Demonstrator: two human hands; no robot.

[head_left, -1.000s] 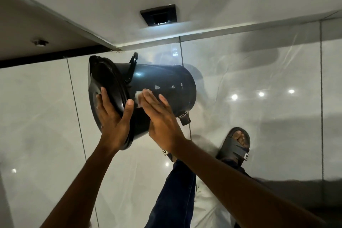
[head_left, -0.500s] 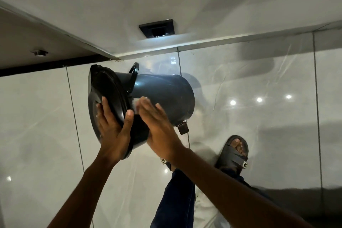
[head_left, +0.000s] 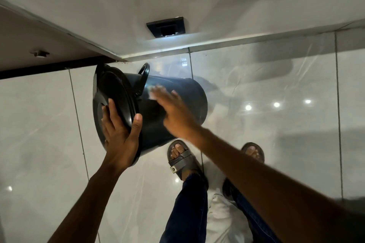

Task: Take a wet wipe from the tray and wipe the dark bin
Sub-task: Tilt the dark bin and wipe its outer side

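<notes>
The dark bin (head_left: 177,102) is held off the floor on its side, long axis running from the lid (head_left: 114,102) rightward to its base. The left hand (head_left: 120,136) clamps the lid rim, its grip closed on the bin. The right hand (head_left: 173,112), nearer the bin's body, presses the wet wipe (head_left: 153,92) flat against the wall beside the bin's handle (head_left: 143,79), fingers spread. Glossy tiled floor (head_left: 276,124) lies below the bin; the tray is out of view.

both arms stretched out over the dark bin (head_left: 177,92)
left hand (head_left: 120,134) clamps its lid end, thumb wrapped around; right hand (head_left: 173,112) lies flat and blurry on its side.
</notes>
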